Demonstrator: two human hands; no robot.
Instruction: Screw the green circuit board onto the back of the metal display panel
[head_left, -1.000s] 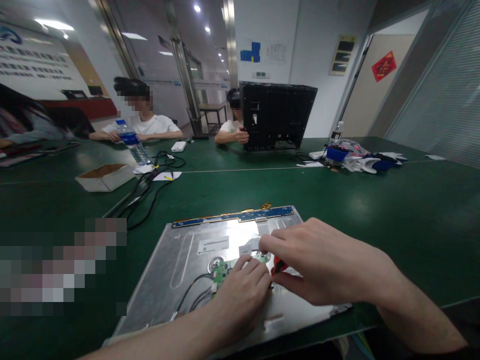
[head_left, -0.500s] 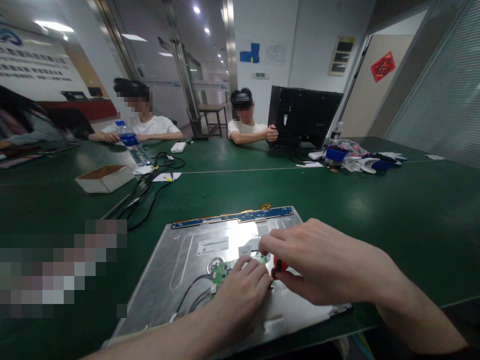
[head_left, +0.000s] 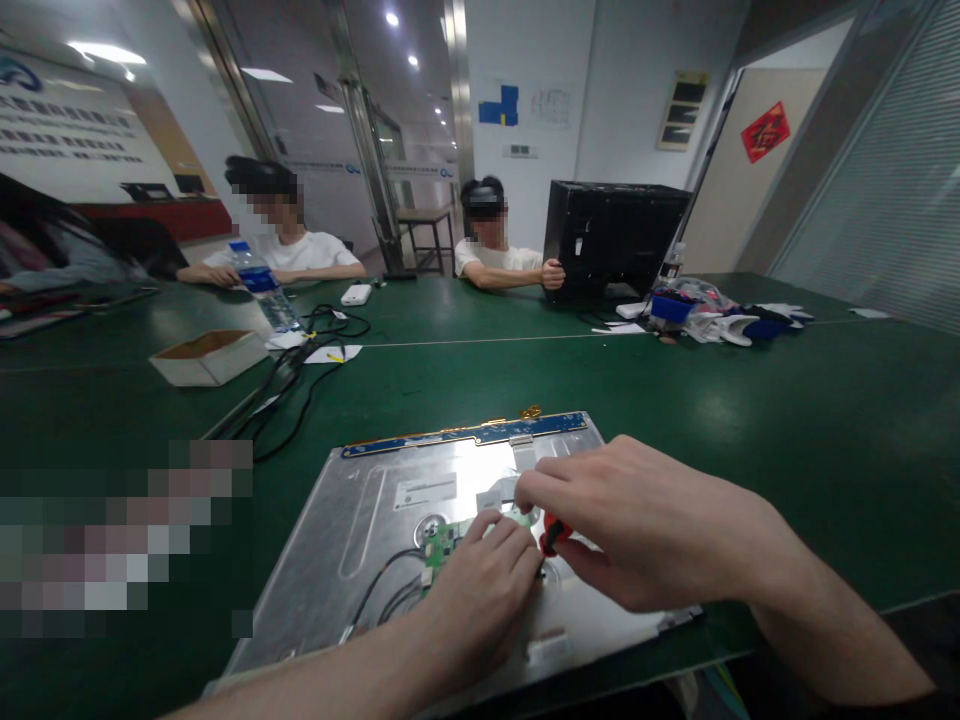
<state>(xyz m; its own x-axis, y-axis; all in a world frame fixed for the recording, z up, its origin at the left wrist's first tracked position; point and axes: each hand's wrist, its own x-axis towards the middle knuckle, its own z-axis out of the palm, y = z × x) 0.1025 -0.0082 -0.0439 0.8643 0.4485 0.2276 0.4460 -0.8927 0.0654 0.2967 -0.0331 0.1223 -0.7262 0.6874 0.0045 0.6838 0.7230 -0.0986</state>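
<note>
In front of me a silver metal display panel (head_left: 360,490) lies flat, its blue strip circuit board (head_left: 517,431) along the far edge. My left hand (head_left: 487,580) is bent over a small green circuit board (head_left: 441,546) mid-panel, fingers together and pressing on it; its thumb is mostly hidden. My right hand (head_left: 637,520) is closed around a screwdriver (head_left: 553,534) with a red and black handle. The screwdriver points down beside my left fingertips, near the board's right end; the fingers cover much of it. Dark cables (head_left: 382,590) run from the green board toward the near left.
Beyond the panel, on the green table (head_left: 465,385), are an open box (head_left: 210,358), a water bottle (head_left: 264,288) and tangled black cables (head_left: 289,385). Across the table a person's hand (head_left: 553,274) grips a black monitor (head_left: 616,238). Plastic bags and cloth (head_left: 724,315) lie at right.
The screwdriver handle has turned and tilted slightly in my right hand. My left hand stays in place. Across the table, the person has turned the black monitor and shifted it slightly right.
</note>
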